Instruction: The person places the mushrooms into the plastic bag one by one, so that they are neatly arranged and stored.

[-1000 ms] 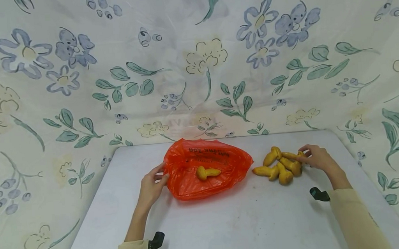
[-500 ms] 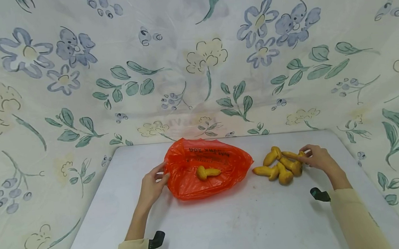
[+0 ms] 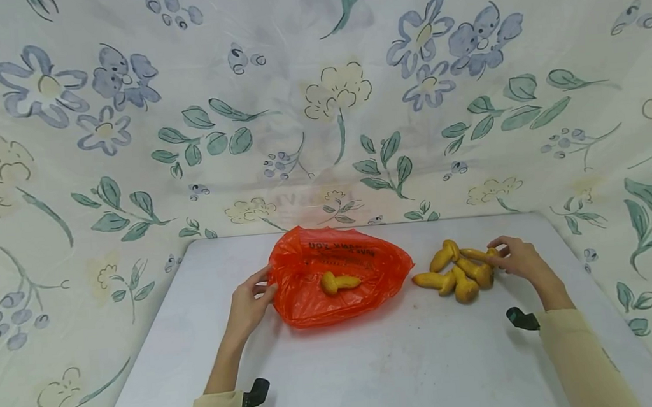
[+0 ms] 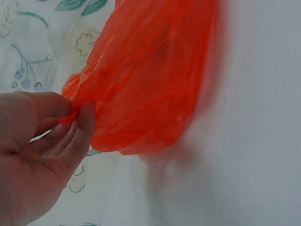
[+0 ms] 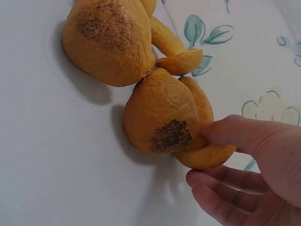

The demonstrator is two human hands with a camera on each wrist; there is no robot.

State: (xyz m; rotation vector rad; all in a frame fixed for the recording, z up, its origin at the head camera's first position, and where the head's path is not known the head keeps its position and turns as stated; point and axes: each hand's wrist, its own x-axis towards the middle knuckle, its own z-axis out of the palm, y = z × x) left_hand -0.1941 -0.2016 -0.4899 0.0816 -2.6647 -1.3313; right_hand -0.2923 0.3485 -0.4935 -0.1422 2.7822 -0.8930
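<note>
An orange-red plastic bag (image 3: 345,304) lies spread with its mouth facing up, and one yellow mushroom (image 3: 340,283) rests inside it. My left hand (image 3: 249,305) pinches the left edge of the bag between thumb and fingers, as the left wrist view shows the film (image 4: 141,84) folded in its grip. To the right of the bag sits a heap of several yellow mushrooms (image 3: 467,287). At the heap's right end my right hand (image 3: 520,257) grips the cap of one mushroom (image 5: 209,155), thumb on top and fingers below; a dark-patched cap (image 5: 157,113) sits right beside it.
Everything stands on a white table (image 3: 385,371), whose far edge meets a floral curtain (image 3: 320,133). Dark printing shows on the bag's inner back wall. A black wrist camera (image 3: 255,393) sits at the left sleeve, and another black camera (image 3: 522,318) at the right one.
</note>
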